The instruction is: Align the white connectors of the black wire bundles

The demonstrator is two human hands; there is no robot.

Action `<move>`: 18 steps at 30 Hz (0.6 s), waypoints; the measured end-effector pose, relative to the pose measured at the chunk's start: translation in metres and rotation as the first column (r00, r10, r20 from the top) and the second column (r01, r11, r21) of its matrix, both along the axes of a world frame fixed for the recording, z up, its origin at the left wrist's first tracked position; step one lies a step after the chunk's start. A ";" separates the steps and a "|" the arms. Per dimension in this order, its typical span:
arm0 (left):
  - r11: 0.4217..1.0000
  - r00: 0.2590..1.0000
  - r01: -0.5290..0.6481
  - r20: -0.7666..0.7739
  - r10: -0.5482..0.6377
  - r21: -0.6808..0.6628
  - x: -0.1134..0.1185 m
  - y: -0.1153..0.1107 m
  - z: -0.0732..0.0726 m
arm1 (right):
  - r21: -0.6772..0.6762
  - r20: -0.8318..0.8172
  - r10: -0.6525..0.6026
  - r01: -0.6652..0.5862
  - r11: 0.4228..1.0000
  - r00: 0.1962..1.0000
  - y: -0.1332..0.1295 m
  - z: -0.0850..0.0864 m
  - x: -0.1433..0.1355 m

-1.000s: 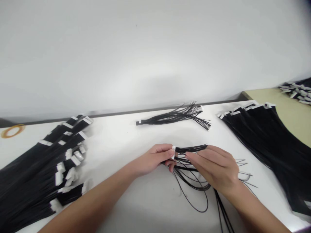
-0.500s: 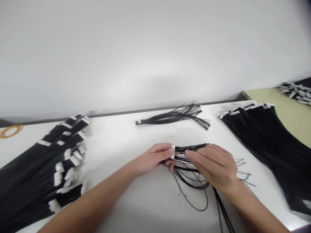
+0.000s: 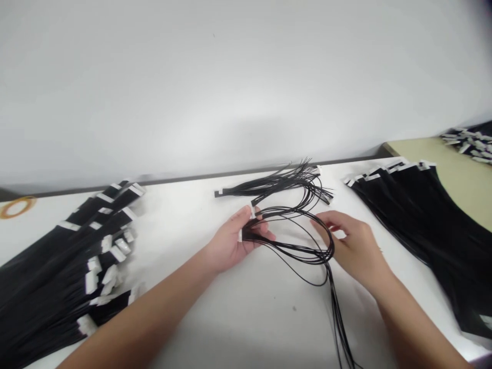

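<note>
My left hand [image 3: 236, 237] is closed around the white-connector end of a black wire harness [image 3: 295, 256], with its palm turned partly up. A white connector [image 3: 252, 209] pokes out at the fingertips, and another pale connector edge shows by the palm. The thin wires run right in loose loops, and several strands hang toward the near table edge. At the right end of the loops, my right hand [image 3: 348, 241] has curled fingers against the bent wires; its fingertips are partly hidden. Just behind lies a second wire bundle [image 3: 249, 187], its ends fanned out to the right.
A pile of black harnesses [image 3: 46, 277] with white connectors covers the left side. Another black stack [image 3: 407, 215] lies on the right. More white-ended harnesses [image 3: 471, 143] sit on a yellowish surface [image 3: 453, 184]. A yellow ring [image 3: 17, 207] rests at far left, below the white wall.
My left hand has shifted slightly left and up and turned its palm upward. My right hand has moved from above the wires near the connector to the right end of the loops.
</note>
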State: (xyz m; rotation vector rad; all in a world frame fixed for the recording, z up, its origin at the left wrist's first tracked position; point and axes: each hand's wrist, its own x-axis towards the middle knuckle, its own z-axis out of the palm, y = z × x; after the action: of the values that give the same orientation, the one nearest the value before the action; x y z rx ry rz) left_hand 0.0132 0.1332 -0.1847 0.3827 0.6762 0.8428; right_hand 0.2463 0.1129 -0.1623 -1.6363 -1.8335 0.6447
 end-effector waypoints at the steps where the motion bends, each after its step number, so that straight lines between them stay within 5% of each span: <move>1: 1.000 1.000 0.000 0.005 0.000 -0.001 0.000 -0.001 0.000 | -0.030 -0.023 0.055 -0.056 0.998 0.998 -0.001 -0.001 -0.005; 8: 0.996 0.994 0.065 0.084 -0.070 0.064 -0.001 -0.004 -0.004 | -0.090 -0.162 0.295 -0.312 0.946 0.942 -0.015 -0.002 -0.038; 18: 0.975 0.988 0.150 0.017 -0.155 0.163 -0.004 -0.004 -0.014 | -0.016 -0.308 0.296 -0.316 0.949 0.904 -0.018 -0.009 -0.046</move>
State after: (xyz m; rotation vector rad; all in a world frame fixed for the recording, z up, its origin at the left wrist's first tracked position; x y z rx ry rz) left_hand 0.0087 0.1295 -0.1991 0.5601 0.5448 0.7575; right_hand 0.2006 0.0945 -0.1713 -1.2114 -1.8663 1.0419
